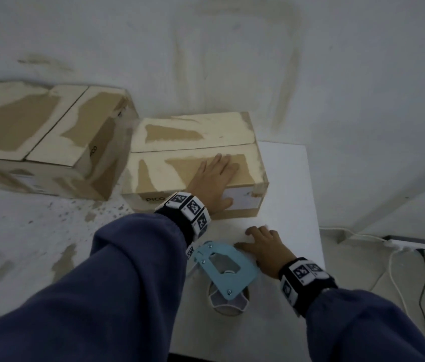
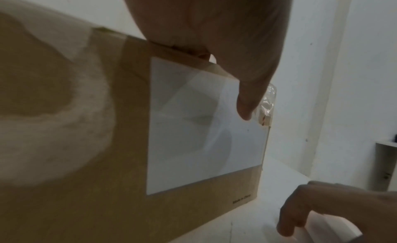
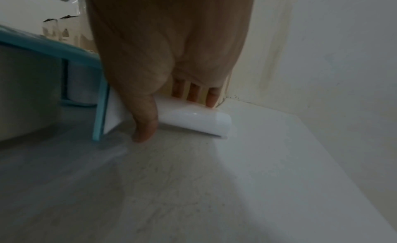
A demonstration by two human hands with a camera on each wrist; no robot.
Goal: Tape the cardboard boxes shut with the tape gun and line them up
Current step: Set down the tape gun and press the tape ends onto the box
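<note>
A cardboard box (image 1: 180, 165) stands on the white table (image 1: 289, 178), its top flaps closed with the seam showing. My left hand (image 1: 216, 176) lies flat on the box top, fingers straight, thumb (image 2: 247, 102) hanging over the front face beside the white label (image 2: 204, 127). A second box (image 1: 49, 142) sits to the left, turned at an angle. The blue tape gun (image 1: 227, 267) lies on its side near the table's front. My right hand (image 1: 255, 241) holds its white handle (image 3: 193, 117), fingers curled over the far side and thumb on the near side.
The table's right edge (image 1: 315, 205) runs close to my right hand. On the floor beyond it lie a power strip (image 1: 407, 244) and cables (image 1: 422, 283). A stained wall (image 1: 232, 61) stands right behind both boxes.
</note>
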